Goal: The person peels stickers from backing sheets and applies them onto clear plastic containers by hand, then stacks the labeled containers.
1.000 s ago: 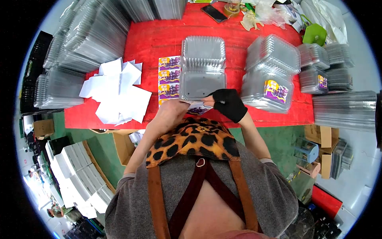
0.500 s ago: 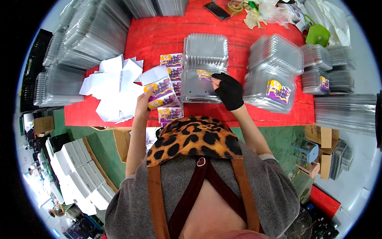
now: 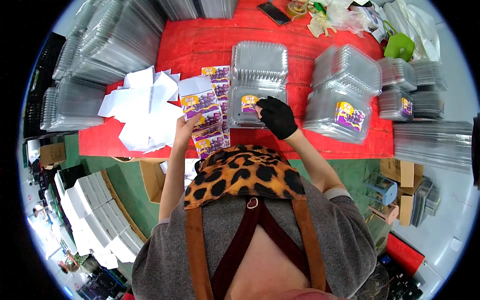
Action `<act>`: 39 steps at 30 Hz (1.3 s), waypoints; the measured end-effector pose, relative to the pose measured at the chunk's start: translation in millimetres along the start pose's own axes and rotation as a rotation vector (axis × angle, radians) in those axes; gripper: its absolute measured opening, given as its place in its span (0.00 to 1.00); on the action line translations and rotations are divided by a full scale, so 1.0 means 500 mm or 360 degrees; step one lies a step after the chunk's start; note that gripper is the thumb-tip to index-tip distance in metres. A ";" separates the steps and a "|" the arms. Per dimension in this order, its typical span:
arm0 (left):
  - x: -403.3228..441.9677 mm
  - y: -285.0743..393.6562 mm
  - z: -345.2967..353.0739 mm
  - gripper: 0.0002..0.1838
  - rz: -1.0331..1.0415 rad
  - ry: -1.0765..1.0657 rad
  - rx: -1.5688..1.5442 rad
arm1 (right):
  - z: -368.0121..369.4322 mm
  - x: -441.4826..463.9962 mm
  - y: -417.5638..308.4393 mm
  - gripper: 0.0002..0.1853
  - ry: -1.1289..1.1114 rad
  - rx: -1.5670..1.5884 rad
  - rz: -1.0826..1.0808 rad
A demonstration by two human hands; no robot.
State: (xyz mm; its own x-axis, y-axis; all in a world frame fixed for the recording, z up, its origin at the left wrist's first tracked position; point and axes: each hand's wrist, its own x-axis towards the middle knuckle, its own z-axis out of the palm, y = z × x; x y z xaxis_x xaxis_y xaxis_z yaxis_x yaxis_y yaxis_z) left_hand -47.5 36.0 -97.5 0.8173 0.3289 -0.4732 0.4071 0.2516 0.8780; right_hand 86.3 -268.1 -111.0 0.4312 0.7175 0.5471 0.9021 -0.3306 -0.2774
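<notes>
My left hand (image 3: 187,129) grips a strip of grape stickers (image 3: 201,102), printed purple and yellow, with a blank white part at its top. More stickers (image 3: 216,74) lie on the table just behind and beside that strip. My right hand (image 3: 278,117), in a black fingerless glove, has its fingers curled at the right edge of a single grape sticker (image 3: 249,104). That sticker lies against the clear plastic clamshell box (image 3: 240,120) in front of me. Its ribbed half (image 3: 259,61) is folded back, away from me. The glove hides part of the sticker and box.
Crumpled white backing paper (image 3: 137,107) lies left of the stickers. Clear boxes stack at the left (image 3: 117,45) and right (image 3: 345,67), one bearing a grape sticker (image 3: 350,116). A phone (image 3: 274,13), tape roll (image 3: 297,8) and green item (image 3: 399,47) are at the back.
My right hand has brought the sticker down and slightly left; it was tilted and now lies flatter on the box. The strip in my left hand has shifted and hangs straighter.
</notes>
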 end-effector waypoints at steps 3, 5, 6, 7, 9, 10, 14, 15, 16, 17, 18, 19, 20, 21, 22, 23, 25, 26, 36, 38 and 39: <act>0.003 -0.007 0.009 0.17 0.0049 -0.0048 0.0002 | 0.001 0.001 -0.009 0.10 -0.0055 -0.0018 0.0043; -0.002 0.002 0.020 0.17 0.0024 -0.0088 -0.0169 | 0.015 -0.012 -0.006 0.10 -0.0084 -0.0001 0.0094; -0.016 0.031 0.039 0.17 -0.0050 -0.0088 -0.0308 | 0.023 -0.018 -0.005 0.10 -0.0160 0.0022 0.0197; -0.031 0.060 0.058 0.17 -0.0126 -0.0084 -0.0447 | 0.032 -0.022 -0.005 0.11 -0.0238 0.0046 0.0299; -0.028 0.072 0.068 0.17 -0.0199 -0.0144 -0.0722 | 0.029 -0.018 -0.014 0.11 -0.0327 0.0118 0.0419; -0.026 0.070 0.071 0.17 -0.0228 -0.0132 -0.0641 | 0.016 -0.012 -0.024 0.11 -0.0338 0.0163 0.0436; -0.009 0.045 0.096 0.17 -0.0303 -0.0204 -0.0405 | -0.032 -0.016 -0.044 0.11 -0.0250 0.0267 0.0392; -0.003 0.024 0.097 0.17 -0.0308 -0.0193 -0.0332 | -0.024 -0.043 -0.041 0.10 -0.0171 0.0262 0.0499; -0.004 0.016 0.101 0.17 -0.0314 -0.0180 -0.0260 | -0.036 -0.058 -0.046 0.11 -0.0110 0.0218 0.0697; -0.009 0.011 0.103 0.17 -0.0344 -0.0196 -0.0273 | -0.049 -0.075 -0.054 0.13 -0.0049 0.0176 0.0896; -0.017 0.012 0.108 0.17 -0.0375 -0.0211 -0.0288 | -0.059 -0.090 -0.064 0.14 0.0010 0.0133 0.1094; -0.022 0.011 0.111 0.18 -0.0406 -0.0226 -0.0304 | -0.068 -0.095 -0.073 0.16 0.0182 0.0145 0.1196; -0.022 0.001 0.111 0.17 -0.0394 -0.0215 -0.0281 | -0.065 -0.111 -0.074 0.17 0.0135 0.0119 0.1334; -0.022 -0.008 0.114 0.17 -0.0382 -0.0208 -0.0257 | -0.057 -0.130 -0.073 0.19 0.0089 0.0090 0.1474; -0.020 -0.013 0.116 0.17 -0.0367 -0.0205 -0.0231 | -0.051 -0.147 -0.071 0.20 0.0048 0.0058 0.1615; -0.020 -0.016 0.117 0.17 -0.0365 -0.0243 -0.0240 | -0.045 -0.161 -0.066 0.21 -0.0035 0.0104 0.1656; -0.037 0.002 0.126 0.17 -0.0357 -0.0306 -0.0258 | -0.044 -0.166 -0.063 0.22 -0.0204 0.0209 0.1729; -0.039 0.006 0.128 0.17 -0.0386 -0.0291 -0.0253 | -0.045 -0.168 -0.064 0.23 -0.0181 0.0222 0.1708; -0.050 0.050 0.136 0.18 -0.0309 -0.0242 -0.0485 | -0.119 -0.106 -0.087 0.21 -0.0016 0.0003 0.1410; -0.054 0.057 0.151 0.18 -0.0359 -0.0241 -0.0520 | -0.129 -0.079 -0.088 0.21 0.0103 -0.0148 0.1209; -0.053 0.054 0.157 0.18 -0.0380 -0.0232 -0.0530 | -0.131 -0.055 -0.085 0.21 0.0160 -0.0167 0.1163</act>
State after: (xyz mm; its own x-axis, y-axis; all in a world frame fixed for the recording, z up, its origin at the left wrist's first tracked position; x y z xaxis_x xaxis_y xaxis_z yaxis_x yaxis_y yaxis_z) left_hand -26.1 -37.7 -55.8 0.7751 0.0998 -0.6239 0.4573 0.5928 0.6630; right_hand 37.1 -313.7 -62.5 0.9168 0.2345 0.3233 0.3798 -0.7623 -0.5241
